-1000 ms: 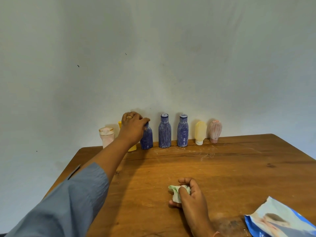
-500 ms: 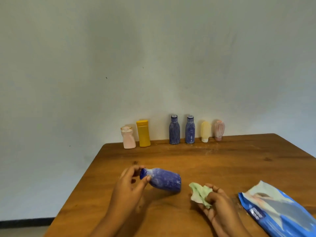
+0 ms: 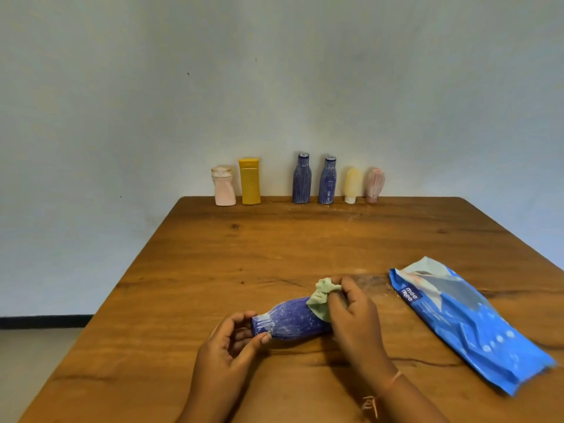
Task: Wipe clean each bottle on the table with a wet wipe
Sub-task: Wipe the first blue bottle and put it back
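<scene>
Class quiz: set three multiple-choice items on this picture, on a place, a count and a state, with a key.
1. Where does the blue plastic wipe packet lie? A. on the right of the wooden table B. against the wall C. on the floor
2. How many bottles stand in the far row? A. four B. six C. eight
3. How is the streaked blue plastic bottle held? A. upright B. sideways C. upside down
Key: 1 A, it lies beside the right hand holding the green wet wipe; 2 B, six stand there; 3 B, the left hand grips its neck, base pointing right.
</scene>
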Demonstrator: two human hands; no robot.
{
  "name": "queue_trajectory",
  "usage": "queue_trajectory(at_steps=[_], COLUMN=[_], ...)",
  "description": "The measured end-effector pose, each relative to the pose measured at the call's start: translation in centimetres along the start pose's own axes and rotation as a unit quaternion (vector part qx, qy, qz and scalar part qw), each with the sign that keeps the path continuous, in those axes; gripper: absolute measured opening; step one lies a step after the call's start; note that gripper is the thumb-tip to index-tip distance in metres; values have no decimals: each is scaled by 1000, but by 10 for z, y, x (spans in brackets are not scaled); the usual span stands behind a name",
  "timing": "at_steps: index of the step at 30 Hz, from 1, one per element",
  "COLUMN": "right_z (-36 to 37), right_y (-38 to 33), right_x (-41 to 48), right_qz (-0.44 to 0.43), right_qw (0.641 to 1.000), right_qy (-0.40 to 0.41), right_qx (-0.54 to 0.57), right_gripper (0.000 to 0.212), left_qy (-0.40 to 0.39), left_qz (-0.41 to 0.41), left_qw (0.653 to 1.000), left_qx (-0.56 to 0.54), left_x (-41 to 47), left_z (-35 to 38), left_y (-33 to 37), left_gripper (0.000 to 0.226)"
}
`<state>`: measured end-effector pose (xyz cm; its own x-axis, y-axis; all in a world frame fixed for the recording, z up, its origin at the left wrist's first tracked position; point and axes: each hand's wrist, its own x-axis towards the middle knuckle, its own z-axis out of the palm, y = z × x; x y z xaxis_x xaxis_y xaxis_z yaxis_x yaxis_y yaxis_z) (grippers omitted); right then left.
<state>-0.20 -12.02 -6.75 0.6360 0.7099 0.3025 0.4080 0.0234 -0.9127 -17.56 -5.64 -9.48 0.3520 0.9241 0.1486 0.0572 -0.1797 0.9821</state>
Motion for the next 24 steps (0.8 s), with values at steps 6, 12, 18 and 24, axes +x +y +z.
queue_trajectory(at_steps=[6,12,18,24], right_z=[22,46,43,4], right_y=[22,3,0,23], right_x=[-16,-41,-49,-6], right_qz=[-157,-216,-270,-171], right_qw=[946,909,852,872], right_qy=[-91,-167,-201,-145], right_qx=[-269,-315,-401,-435], right_gripper=[57,54,55,86], left_qy=[-15,-37,-48,-39], left_qz=[-31,-17,-11,-9], left_qw=[999,998,997,998], left_qx=[-8,40,63,56], left_x=[2,1,-1,1], left_z=[-3,-3,-5,-3], left_y=[-8,-4,0,-4], left_gripper=[34,33,34,33])
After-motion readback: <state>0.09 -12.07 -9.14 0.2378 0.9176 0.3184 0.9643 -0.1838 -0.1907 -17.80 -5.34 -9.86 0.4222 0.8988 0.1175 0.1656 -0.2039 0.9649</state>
